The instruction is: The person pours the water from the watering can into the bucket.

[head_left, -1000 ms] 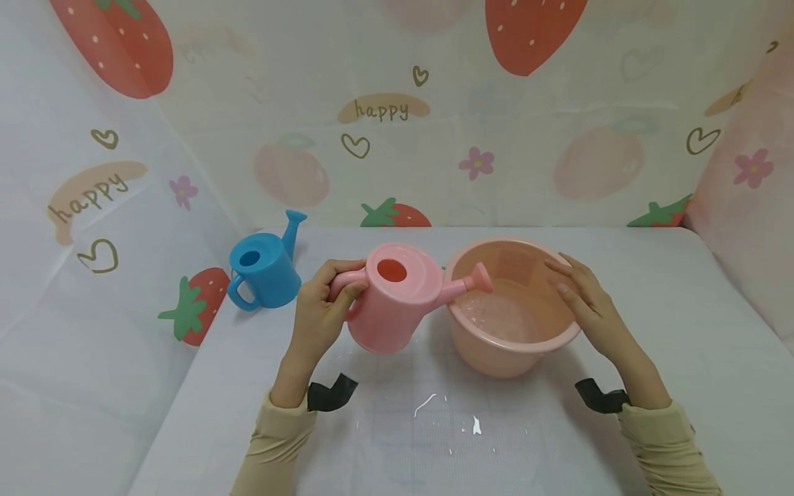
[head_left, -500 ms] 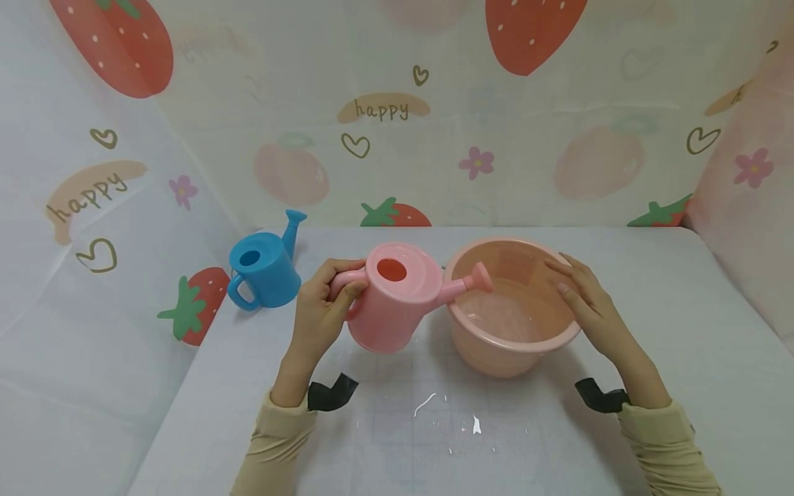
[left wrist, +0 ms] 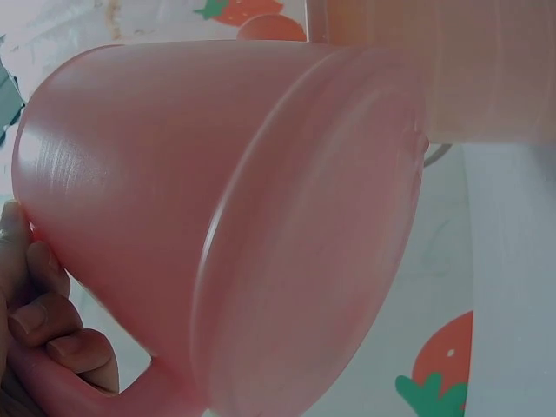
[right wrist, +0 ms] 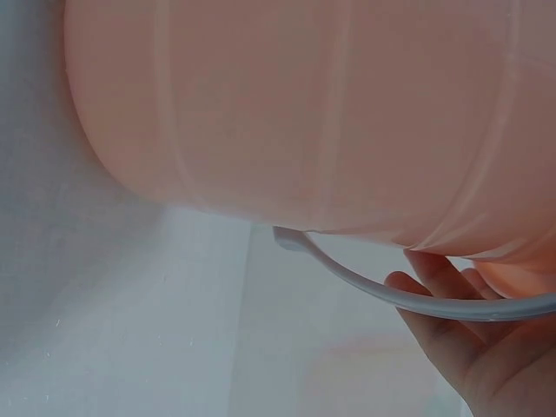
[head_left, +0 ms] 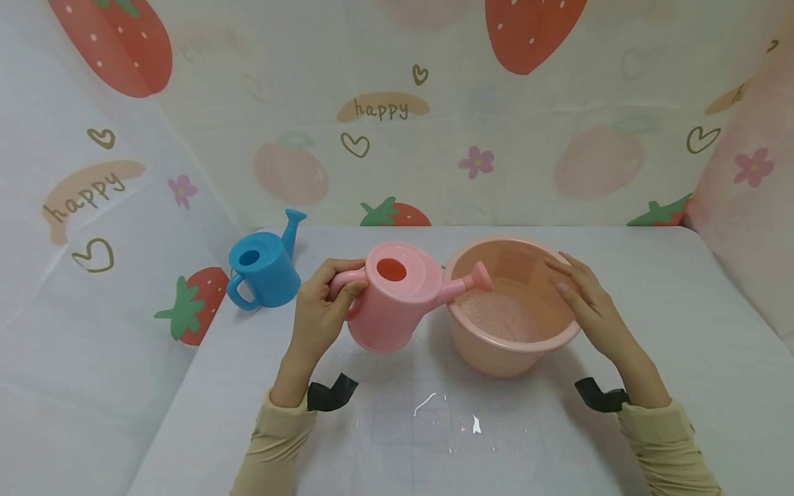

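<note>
In the head view my left hand (head_left: 320, 303) grips the handle of a pink watering can (head_left: 387, 313), its fingers wrapped round the handle. The can is tilted, and its base is turned toward the left wrist camera. Its spout reaches right, with the rose (head_left: 479, 277) over the inside of a wide peach bucket (head_left: 499, 358). My right hand (head_left: 586, 296) holds the bucket's right rim, thumb and fingertips at the edge. The bucket leans toward me; clear water shows inside. A grey bail handle (right wrist: 443, 307) crosses in front of my right fingers in the right wrist view.
A blue watering can (head_left: 269, 272) stands upright at the back left of the white table (head_left: 397, 441). Water drops (head_left: 476, 426) lie on the tabletop in front of the bucket. A fruit-printed curtain (head_left: 521, 172) closes off the back and both sides.
</note>
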{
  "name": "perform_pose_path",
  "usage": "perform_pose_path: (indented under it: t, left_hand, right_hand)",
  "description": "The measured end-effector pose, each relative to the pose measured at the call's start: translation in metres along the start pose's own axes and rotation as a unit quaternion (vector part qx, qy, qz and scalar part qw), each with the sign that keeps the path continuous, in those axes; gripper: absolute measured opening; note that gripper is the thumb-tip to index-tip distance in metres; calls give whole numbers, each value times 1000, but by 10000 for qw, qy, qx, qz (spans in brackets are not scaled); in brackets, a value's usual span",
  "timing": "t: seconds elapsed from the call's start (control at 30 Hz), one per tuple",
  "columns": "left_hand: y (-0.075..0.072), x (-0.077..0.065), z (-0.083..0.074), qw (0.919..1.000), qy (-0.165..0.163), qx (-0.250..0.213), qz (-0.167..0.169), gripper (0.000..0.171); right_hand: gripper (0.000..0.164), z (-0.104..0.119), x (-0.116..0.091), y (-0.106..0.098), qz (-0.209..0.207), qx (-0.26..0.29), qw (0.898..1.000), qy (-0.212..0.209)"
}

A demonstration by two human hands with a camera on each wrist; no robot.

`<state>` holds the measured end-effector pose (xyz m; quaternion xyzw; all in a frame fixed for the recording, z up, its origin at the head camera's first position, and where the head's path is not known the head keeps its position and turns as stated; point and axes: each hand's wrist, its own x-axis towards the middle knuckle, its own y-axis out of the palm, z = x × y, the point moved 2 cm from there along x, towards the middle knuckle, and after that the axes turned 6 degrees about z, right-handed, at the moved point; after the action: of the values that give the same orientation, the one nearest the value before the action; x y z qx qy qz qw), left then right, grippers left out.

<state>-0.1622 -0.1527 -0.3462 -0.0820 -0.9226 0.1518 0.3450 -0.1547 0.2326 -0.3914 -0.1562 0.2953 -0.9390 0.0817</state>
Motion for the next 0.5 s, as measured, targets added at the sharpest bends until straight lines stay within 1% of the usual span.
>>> perform_pose_path:
  t: [0.2, 0.5]
  left_hand:
    - [0, 0, 2, 10000, 32, -3, 21, 28]
    - [1, -1, 4, 10000, -10, -65, 13, 27]
  right_hand:
    - [40, 0, 0, 0, 19, 2, 10000, 40]
    - [40, 0, 0, 0, 12, -43, 10000, 31]
